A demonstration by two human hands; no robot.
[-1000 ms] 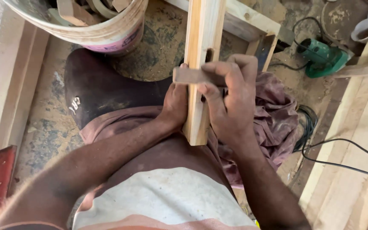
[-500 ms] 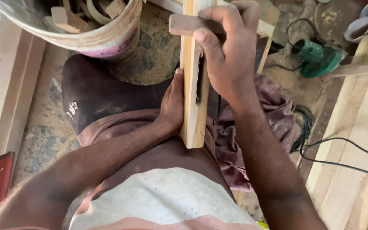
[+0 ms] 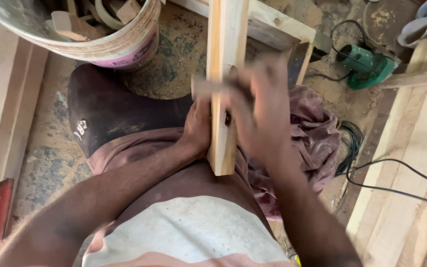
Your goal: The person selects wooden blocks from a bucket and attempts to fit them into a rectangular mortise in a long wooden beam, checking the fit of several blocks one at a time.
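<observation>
A long pale wooden bar (image 3: 225,59) runs upright through the middle of the view, its near end resting against my lap. My left hand (image 3: 198,126) grips the bar's left side near its lower end. My right hand (image 3: 258,111) is blurred with motion and holds a small wooden block (image 3: 204,88) across the bar's face, just above my left hand. A dark slot in the bar shows beside my right hand.
A plastic bucket (image 3: 119,47) of wood offcuts stands at the upper left. A green power tool (image 3: 366,66) with black cable lies at the upper right. Pale planks (image 3: 411,163) fill the right side. A crumpled maroon cloth (image 3: 312,133) lies by my right arm. Sawdust covers the floor.
My right hand raised the small block up the bar, then brought it back down to just above my left hand. The left hand has kept its grip.
</observation>
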